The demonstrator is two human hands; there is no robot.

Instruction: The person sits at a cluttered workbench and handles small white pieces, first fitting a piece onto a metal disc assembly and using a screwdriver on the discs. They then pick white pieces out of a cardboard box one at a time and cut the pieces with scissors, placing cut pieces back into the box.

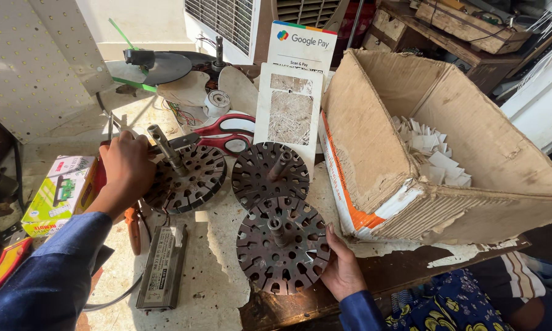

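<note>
Left hand (128, 167) rests fingers curled on the edge of the far-left slotted metal disc (187, 179), gripping its rim. Right hand (342, 265) sits open, fingers flat against the right edge of the nearest disc (283, 245), not clamped. Big torn cardboard box (447, 153) holds white paper scraps, right side of the worktop (215, 288). Third disc (270, 175) lies between, touching the near one. Grey flat box (162, 267) near the front edge. Red-handled scissors (224, 135) lie behind the discs. Small green carton (58, 193) far left.
</note>
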